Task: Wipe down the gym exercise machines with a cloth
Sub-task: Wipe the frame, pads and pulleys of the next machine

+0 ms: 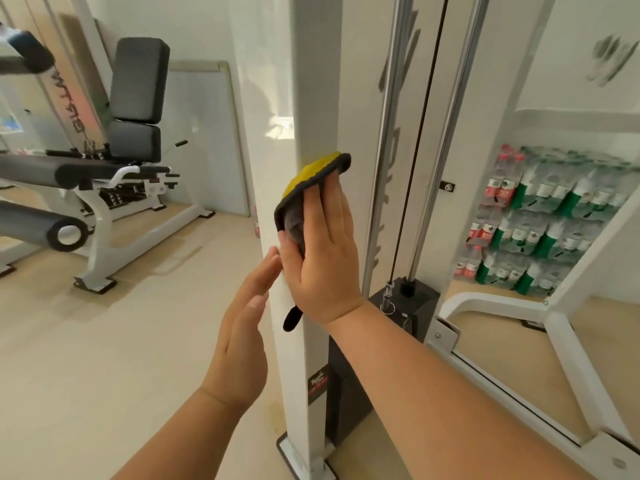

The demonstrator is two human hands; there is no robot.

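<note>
1. Now the right hand (322, 244) lies flat against the front face of a white post (313, 81), fingers straight and close together, pressing a cloth (311, 174) onto it.
2. The cloth is yellow and grey with a dark border. It sits about mid-height on the post, and its top pokes out above the fingertips. Its left side laps over the post's front-left edge, and a dark tail hangs below the wrist.
3. The left hand (242, 337) is spread open with straight fingers and holds nothing. Its fingertips reach the post's left edge just below the cloth; I cannot tell whether they touch it.
4. Above the cloth the post's front face runs bare to the top of the view. Below the right wrist it runs down past a small dark label to a base plate (304, 459) on the floor (104, 341).
5. Just right of the post stand two chrome rods (391, 133) with a black cable (427, 133) between them, all running down to a black weight stack (415, 306). The gap between the post's right edge and the nearer rod is narrow.
6. Left of the post the floor lies open as far as a bench machine (138, 98), which stands well apart near the far wall.
7. At the far right, behind the white frame, packs of bottles (554, 220) are stacked against the wall.
</note>
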